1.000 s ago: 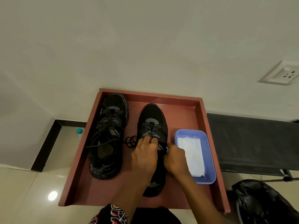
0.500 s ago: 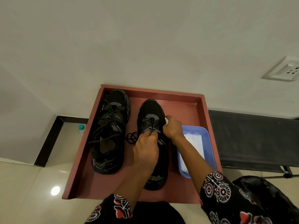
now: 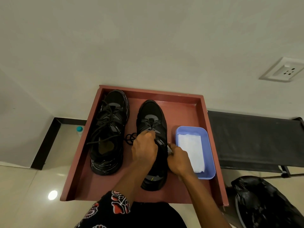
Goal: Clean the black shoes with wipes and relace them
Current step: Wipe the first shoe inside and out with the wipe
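Note:
Two black shoes stand toes-away on a red-brown tray (image 3: 184, 112). The left shoe (image 3: 108, 129) is laced loosely, its lace ends trailing out. My left hand (image 3: 144, 148) grips the right shoe (image 3: 151, 112) over its tongue and laces, fingers curled. My right hand (image 3: 178, 160) pinches a small white wipe (image 3: 169, 148) against that shoe's right side, near the middle. A loose coil of black lace (image 3: 130, 139) lies between the shoes. Both hands hide the right shoe's opening.
A blue plastic tub (image 3: 208, 145) holding folded white wipes (image 3: 190, 148) sits on the tray right of my right hand. A black cot (image 3: 255, 137) stands to the right, a black bag (image 3: 266, 203) below it. A small capped bottle (image 3: 79, 130) is on the floor, left.
My right hand slid forward along the right shoe's side towards the toe, then came back to the middle of that side. My left hand kept its hold on the shoe's top.

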